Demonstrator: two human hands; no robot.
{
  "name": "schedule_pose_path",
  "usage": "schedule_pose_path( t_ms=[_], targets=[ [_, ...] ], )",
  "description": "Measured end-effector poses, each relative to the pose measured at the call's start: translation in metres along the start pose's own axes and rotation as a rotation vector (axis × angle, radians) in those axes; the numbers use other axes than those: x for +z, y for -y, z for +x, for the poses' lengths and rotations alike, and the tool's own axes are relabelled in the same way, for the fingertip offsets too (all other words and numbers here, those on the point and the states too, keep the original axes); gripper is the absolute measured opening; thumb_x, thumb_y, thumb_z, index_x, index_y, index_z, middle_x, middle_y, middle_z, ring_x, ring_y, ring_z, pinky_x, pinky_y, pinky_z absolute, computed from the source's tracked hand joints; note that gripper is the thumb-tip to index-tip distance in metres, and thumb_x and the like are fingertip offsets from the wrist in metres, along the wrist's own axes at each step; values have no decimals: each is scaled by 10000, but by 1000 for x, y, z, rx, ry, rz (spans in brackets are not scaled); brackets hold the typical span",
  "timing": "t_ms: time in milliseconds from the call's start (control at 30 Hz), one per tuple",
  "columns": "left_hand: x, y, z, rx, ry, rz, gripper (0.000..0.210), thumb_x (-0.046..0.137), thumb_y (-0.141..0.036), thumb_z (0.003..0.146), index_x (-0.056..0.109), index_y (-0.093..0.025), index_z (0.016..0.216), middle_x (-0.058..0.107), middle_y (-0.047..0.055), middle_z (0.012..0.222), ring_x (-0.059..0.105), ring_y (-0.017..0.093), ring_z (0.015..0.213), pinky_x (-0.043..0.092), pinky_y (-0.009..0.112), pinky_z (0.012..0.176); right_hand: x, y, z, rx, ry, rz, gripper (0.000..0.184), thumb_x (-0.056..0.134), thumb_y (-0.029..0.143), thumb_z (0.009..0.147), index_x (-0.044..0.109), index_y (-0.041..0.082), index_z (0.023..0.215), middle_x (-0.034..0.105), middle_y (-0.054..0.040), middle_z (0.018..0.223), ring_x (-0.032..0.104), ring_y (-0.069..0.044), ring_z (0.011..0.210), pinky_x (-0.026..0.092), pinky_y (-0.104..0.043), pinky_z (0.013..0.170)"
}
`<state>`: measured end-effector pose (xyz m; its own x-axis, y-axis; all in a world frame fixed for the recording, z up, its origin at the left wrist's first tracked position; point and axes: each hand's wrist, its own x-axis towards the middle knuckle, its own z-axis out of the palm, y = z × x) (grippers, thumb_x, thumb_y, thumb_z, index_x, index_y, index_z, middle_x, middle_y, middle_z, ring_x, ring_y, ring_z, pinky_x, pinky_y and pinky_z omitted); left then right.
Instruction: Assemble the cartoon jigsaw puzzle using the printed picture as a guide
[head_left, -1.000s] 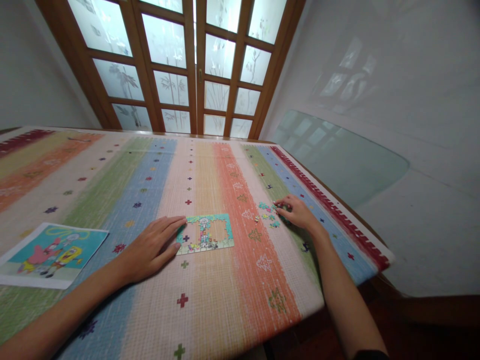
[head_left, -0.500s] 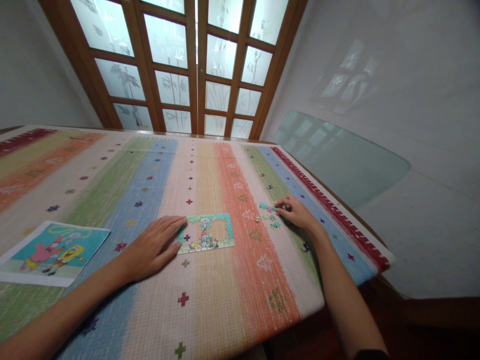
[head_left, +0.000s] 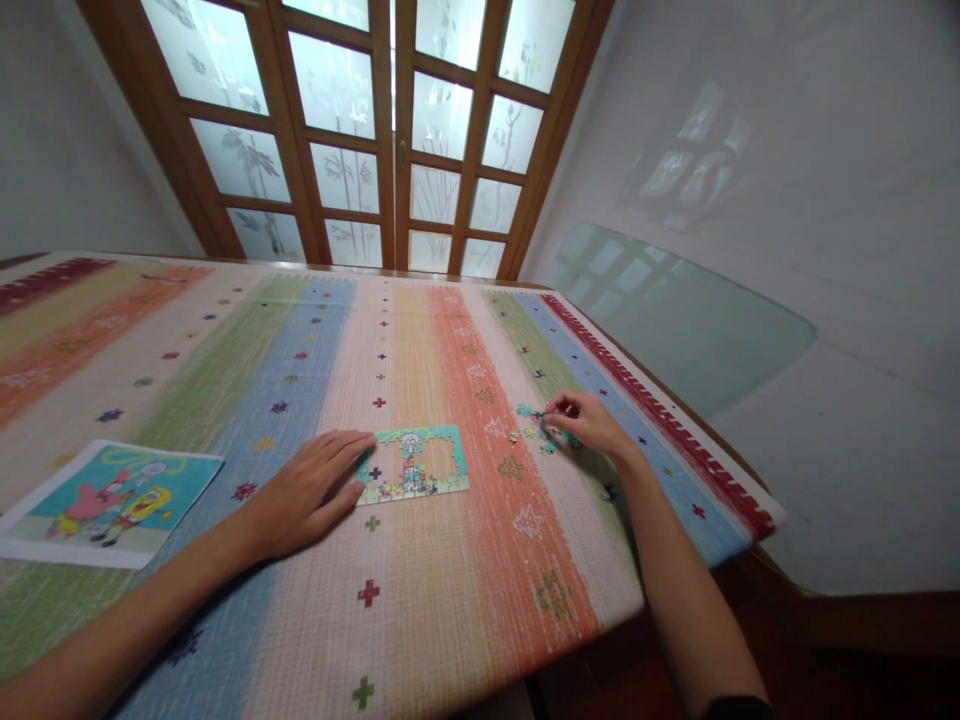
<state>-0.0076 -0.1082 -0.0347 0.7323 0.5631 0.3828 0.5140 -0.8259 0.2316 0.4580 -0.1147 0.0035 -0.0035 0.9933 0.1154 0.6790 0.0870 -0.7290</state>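
Note:
A partly assembled jigsaw puzzle (head_left: 412, 482) lies on the striped tablecloth, its border and a middle column joined, with cloth showing through two gaps. Resting flat at its left edge, my left hand (head_left: 311, 490) has its fingers stretched out and touches the frame. Over to the right, my right hand (head_left: 585, 422) hovers low above a small pile of loose puzzle pieces (head_left: 529, 412), thumb and fingers pinched together on what looks like one piece. That piece is mostly hidden by the fingertips. Part of the pile lies under the hand.
A printed cartoon picture sheet (head_left: 112, 505) lies to the left of my left forearm. The tablecloth (head_left: 420, 600) covers the table, whose right edge runs beside a pale wall (head_left: 862, 250). Wooden glass-paned doors (head_left: 394, 180) stand behind the table.
My right hand has shifted slightly left over the loose pieces, and its fingers have drawn together. My left hand and the jigsaw puzzle have stayed in place.

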Motion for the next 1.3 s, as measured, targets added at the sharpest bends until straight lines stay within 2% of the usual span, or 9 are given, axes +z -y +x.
schedule_pose_path(
  t_ms=[100, 167, 267, 433, 567, 767, 967, 1100, 1300],
  targets=[
    [0, 0, 0, -6, 3, -9, 447, 422, -357, 1036, 475, -199, 1450, 614, 132, 1423, 574, 303, 1297, 446, 499, 1128, 14, 25, -1, -105, 1, 69, 229, 702, 392, 759, 696, 201, 885, 692, -38, 778, 537, -152, 627, 409, -287, 601],
    [0, 0, 0, -15, 15, -16, 451, 413, -362, 1039, 470, -200, 1457, 614, 133, 1424, 569, 303, 1305, 439, 507, 1135, 28, 45, -2, -161, 72, 90, 230, 688, 359, 795, 720, 203, 961, 702, -28, 803, 522, -139, 622, 400, -278, 602],
    [-1, -1, 0, -32, 41, -32, 445, 396, -372, 1052, 464, -201, 1458, 609, 133, 1433, 558, 297, 1317, 425, 513, 1151, 56, 72, -3, -217, 200, 96, 160, 673, 305, 838, 754, 199, 926, 709, -21, 781, 514, -132, 634, 395, -271, 617],
    [-1, -1, 1, -47, 35, -70, 429, 306, -324, 1077, 486, -197, 1445, 618, 115, 1428, 558, 276, 1314, 426, 498, 1156, 104, 100, 0, -191, 363, 152, 144, 734, 242, 838, 792, 169, 946, 727, -42, 794, 538, -134, 657, 409, -271, 617],
    [-2, -3, 1, -67, 35, -77, 432, 314, -322, 1072, 494, -193, 1444, 627, 117, 1414, 563, 281, 1306, 429, 497, 1155, 126, 110, 0, -170, 401, 130, 154, 721, 167, 847, 812, 164, 971, 743, -40, 797, 567, -128, 667, 425, -267, 632],
    [-3, -5, 3, -62, 32, -75, 427, 378, -386, 1070, 476, -205, 1445, 629, 131, 1395, 579, 297, 1279, 448, 511, 1127, 134, 113, -3, -251, 352, 66, 162, 720, 161, 861, 815, 180, 991, 737, -30, 779, 574, -130, 655, 437, -266, 623],
    [-3, -6, 3, -63, 30, -77, 431, 404, -396, 1066, 458, -212, 1452, 630, 122, 1387, 574, 299, 1280, 444, 501, 1123, 137, 110, -3, -402, 259, -113, 156, 719, 127, 848, 801, 202, 958, 720, -47, 858, 616, -174, 808, 482, -316, 764],
    [-2, -6, 3, -61, 34, -74, 430, 410, -402, 1066, 446, -207, 1448, 624, 128, 1391, 571, 300, 1284, 444, 501, 1122, 138, 111, -6, -439, 231, -100, 123, 712, 132, 867, 796, 198, 928, 709, -66, 935, 637, -192, 901, 497, -343, 839],
    [-2, -5, 2, -42, 23, -56, 421, 408, -396, 1069, 434, -196, 1439, 619, 143, 1386, 575, 299, 1277, 450, 501, 1114, 139, 114, -10, -453, 238, -122, 102, 702, 127, 892, 794, 169, 889, 690, -78, 924, 628, -188, 902, 490, -333, 838]
  ],
)
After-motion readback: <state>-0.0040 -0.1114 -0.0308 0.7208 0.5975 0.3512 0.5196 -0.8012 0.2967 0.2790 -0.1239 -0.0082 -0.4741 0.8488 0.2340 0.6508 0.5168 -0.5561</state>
